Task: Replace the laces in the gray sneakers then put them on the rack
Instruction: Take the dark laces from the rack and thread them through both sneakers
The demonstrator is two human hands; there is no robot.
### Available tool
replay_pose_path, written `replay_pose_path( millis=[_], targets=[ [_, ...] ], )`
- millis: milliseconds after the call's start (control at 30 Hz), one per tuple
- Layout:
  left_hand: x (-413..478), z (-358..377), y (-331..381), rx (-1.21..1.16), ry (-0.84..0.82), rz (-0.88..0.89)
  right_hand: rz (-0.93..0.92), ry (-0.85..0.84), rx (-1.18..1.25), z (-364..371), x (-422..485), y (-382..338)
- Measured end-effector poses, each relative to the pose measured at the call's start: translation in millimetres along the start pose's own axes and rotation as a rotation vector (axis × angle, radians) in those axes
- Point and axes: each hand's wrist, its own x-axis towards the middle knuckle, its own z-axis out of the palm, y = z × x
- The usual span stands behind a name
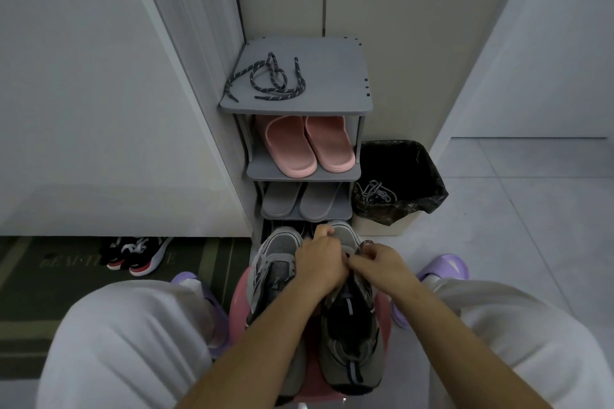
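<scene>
**Clerk:** Head view. Where are the task items?

**Inspector:** Two gray mesh sneakers stand side by side, toes toward the rack, on a round pink plastic stool (236, 295) between the person's knees. The left gray sneaker (277, 262) is untouched. The right gray sneaker (349, 339) is being handled.

**Clerk:** State of each hand?

**Inspector:** The left hand (320, 264) lies over the forepart of the right gray sneaker with its fingers curled on the upper. The right hand (378, 261) touches it from the other side, its fingers closed in a pinch at the lacing area. A small gray loop (367, 244) shows above those fingers; I cannot tell what it is.

**Clerk:** The rack?

**Inspector:** The gray plastic shoe rack (327, 66) stands just beyond the stool. A dark speckled lace (265, 85) lies loose on the top shelf, pink slides (309, 146) on the second shelf and gray slippers (302, 201) on the third.

**Clerk:** Surroundings?

**Inspector:** A bin lined with a black bag (403, 173) stands beside the rack and holds a pale tangled lace (377, 192). Black, white and red trainers (139, 254) sit on a green mat (50, 279).
</scene>
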Motion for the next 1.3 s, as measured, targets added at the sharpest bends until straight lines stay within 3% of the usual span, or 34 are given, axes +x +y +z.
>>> replay_pose_path(
  millis=[200,500,600,700,767,933,1067,1300],
  targets=[
    [7.3,-19.7,3.2,0.154,-0.085,0.034,-0.034,0.077,-0.140,2.3,-16.4,-4.5],
    [-6.2,-66.8,-50.2,0.085,0.138,-0.089,-0.021,0.204,-0.121,8.7,-25.7,-1.8],
    [-16.7,-73.3,-87.6,-0.005,0.078,-0.194,0.006,0.153,-0.058,8.9,-22.1,0.7],
    [-21.6,-65.9,-97.0,-0.120,-0.086,-0.251,0.026,0.107,0.063,7.2,-20.0,2.8],
    [-20.0,-60.5,-90.9,-0.115,-0.087,-0.243,0.019,0.092,0.133,5.6,-22.0,3.3],
    [-9.3,-52.2,-58.3,-0.016,0.194,-0.084,0.079,0.049,0.279,3.9,-27.1,3.5],
    [-5.8,-37.2,-19.6,0.019,0.054,0.091,0.119,-0.001,0.383,3.2,-22.0,7.4],
    [3.3,-22.0,-6.1,-0.020,0.008,0.064,0.179,-0.009,0.484,2.9,0.0,19.0]
  ],
)
